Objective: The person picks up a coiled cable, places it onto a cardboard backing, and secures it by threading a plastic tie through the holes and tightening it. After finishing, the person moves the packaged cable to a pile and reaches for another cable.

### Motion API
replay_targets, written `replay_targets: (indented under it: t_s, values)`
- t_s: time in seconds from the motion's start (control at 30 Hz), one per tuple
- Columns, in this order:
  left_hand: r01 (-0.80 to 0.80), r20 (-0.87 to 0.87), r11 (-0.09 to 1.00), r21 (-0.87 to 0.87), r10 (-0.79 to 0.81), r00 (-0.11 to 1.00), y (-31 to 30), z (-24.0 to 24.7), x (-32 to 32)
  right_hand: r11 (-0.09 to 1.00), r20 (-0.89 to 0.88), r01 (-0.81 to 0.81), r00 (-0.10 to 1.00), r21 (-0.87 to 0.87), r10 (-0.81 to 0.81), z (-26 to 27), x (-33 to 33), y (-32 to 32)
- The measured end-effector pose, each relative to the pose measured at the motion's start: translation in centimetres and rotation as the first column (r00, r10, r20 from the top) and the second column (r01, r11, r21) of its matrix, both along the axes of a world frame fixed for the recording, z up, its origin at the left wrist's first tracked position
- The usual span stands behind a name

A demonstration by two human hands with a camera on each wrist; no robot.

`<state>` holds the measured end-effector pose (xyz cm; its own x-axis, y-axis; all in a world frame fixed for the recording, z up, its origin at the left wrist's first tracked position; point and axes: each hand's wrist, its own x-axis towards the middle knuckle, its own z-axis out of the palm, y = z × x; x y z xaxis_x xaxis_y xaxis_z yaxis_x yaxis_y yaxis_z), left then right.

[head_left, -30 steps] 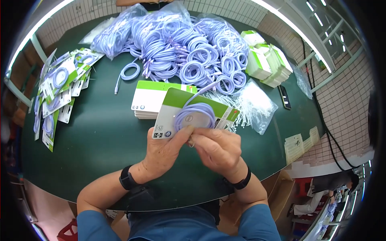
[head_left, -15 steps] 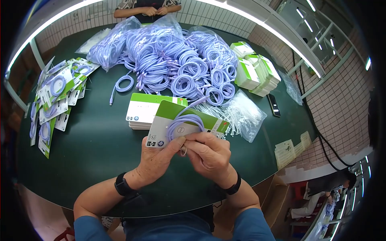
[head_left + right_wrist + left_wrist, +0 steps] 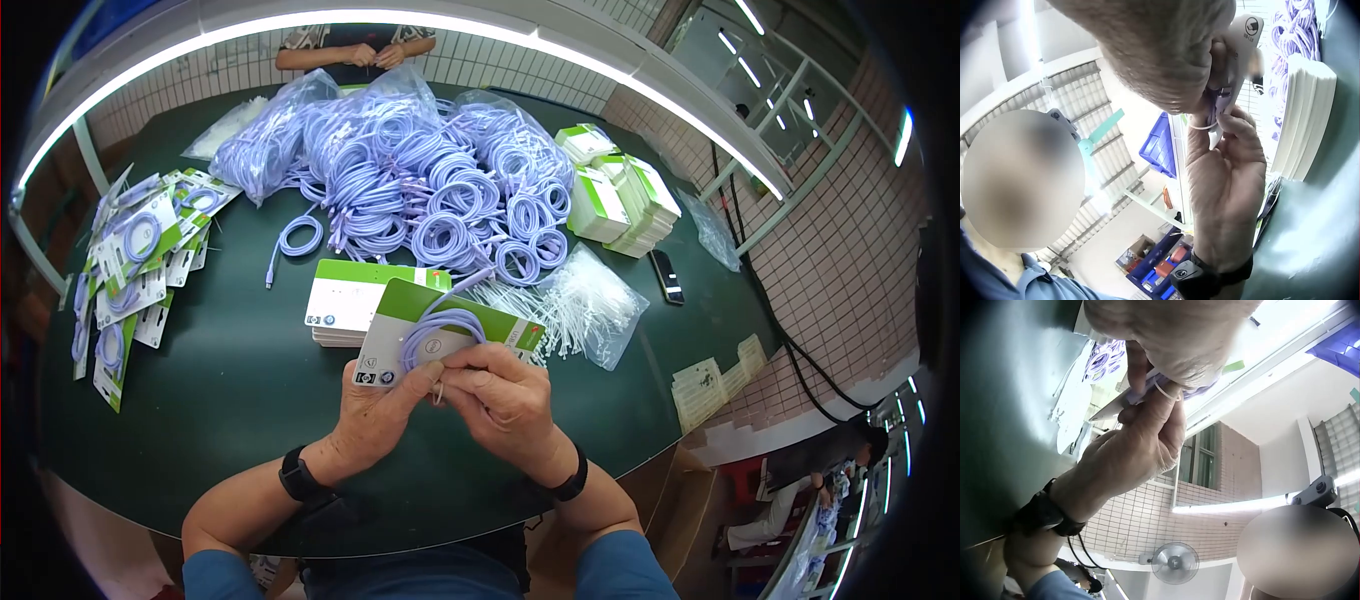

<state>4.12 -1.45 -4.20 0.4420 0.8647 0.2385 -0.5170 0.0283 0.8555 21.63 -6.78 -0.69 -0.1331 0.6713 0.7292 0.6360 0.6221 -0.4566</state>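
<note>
In the head view, my left hand (image 3: 368, 418) holds a green-and-white card (image 3: 400, 298) by its lower edge, thumb on its front. A lilac coiled cable (image 3: 448, 322) lies against the card's face, one end slanting up past the top edge. My right hand (image 3: 508, 398) pinches at the bottom of the coil, fingertips against the left thumb. A thin pale cable tie (image 3: 438, 396) loops out below the fingertips. The right wrist view shows that tie (image 3: 1204, 127) at the card's edge. Behind the card lies a stack of similar cards (image 3: 336, 300).
Beyond is a large heap of lilac cables (image 3: 440, 185), with a single coil (image 3: 300, 236) beside it. Finished-looking carded cables (image 3: 140, 240) are piled left. A bag of white ties (image 3: 595, 305), card stacks (image 3: 600, 205) and a phone (image 3: 667, 277) lie right. Another person (image 3: 365, 55) is across the table.
The head view has tilted up, bringing the person opposite further into view. Both hands keep their hold on the card and the tie, with only slight finger movement.
</note>
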Motion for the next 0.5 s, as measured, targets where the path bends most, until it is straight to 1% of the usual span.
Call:
replay_targets:
  t_s: [0.03,0.1,0.13,0.17,0.23,0.27,0.3,0.33,0.37,0.4,0.43,0.47,0.5]
  values:
    - [0.002,-0.015,1.0,-0.004,-0.002,1.0,0.2,-0.1,0.0,1.0,0.006,-0.001,1.0,-0.007,0.001,-0.2,0.1,0.2]
    - [-0.066,-0.1,0.996,0.053,0.071,0.992,1.0,-0.1,0.2,0.999,-0.022,0.001,1.0,-0.032,-0.002,-0.4,-0.1,0.6]
    - [-0.093,-0.153,0.993,0.074,0.103,0.983,1.0,-0.2,0.1,1.0,0.011,-0.007,1.0,0.026,0.007,-0.2,0.1,0.7]
    - [-0.086,-0.189,0.995,0.053,0.094,0.978,0.9,-0.2,-0.1,0.996,0.044,-0.017,0.999,0.083,0.013,0.0,0.4,0.7]
    - [-0.044,-0.098,0.999,-0.021,0.042,0.994,1.1,0.2,0.0,0.978,0.029,0.022,0.999,0.206,-0.029,0.4,1.7,0.4]
    - [-0.023,-0.048,0.998,-0.054,0.02,0.999,1.1,0.3,0.0,0.949,-0.025,0.118,0.993,0.293,-0.115,0.5,2.7,0.4]
    - [-0.019,-0.074,0.998,-0.063,0.014,0.997,0.9,0.4,0.0,0.902,-0.086,0.219,0.976,0.372,-0.201,0.4,3.6,0.6]
    - [-0.001,-0.051,0.998,-0.063,-0.002,0.999,0.8,0.5,0.1,0.924,-0.323,0.274,0.929,0.266,-0.182,0.1,4.3,1.0]
    - [0.019,-0.028,0.998,-0.061,-0.02,0.999,0.7,0.6,0.1,0.941,-0.541,0.302,0.822,0.151,-0.176,-0.4,5.0,1.3]
    - [0.039,-0.003,0.998,-0.057,-0.04,0.999,0.6,0.7,0.1,0.939,-0.56,0.314,0.807,0.142,-0.186,-0.8,5.8,1.8]
    - [0.049,-0.025,0.997,-0.059,-0.05,0.998,0.5,0.9,0.1,0.97,-0.653,0.235,0.725,-0.065,-0.219,-1.3,6.8,2.2]
    - [0.059,-0.029,0.997,-0.047,-0.06,0.998,0.4,1.1,0.1,0.959,-0.726,0.118,0.632,-0.256,-0.271,-1.8,7.3,2.6]
    - [0.069,-0.031,0.997,-0.037,-0.07,0.997,0.2,1.2,0.1,0.957,-0.737,0.123,0.615,-0.261,-0.28,-2.3,7.4,3.0]
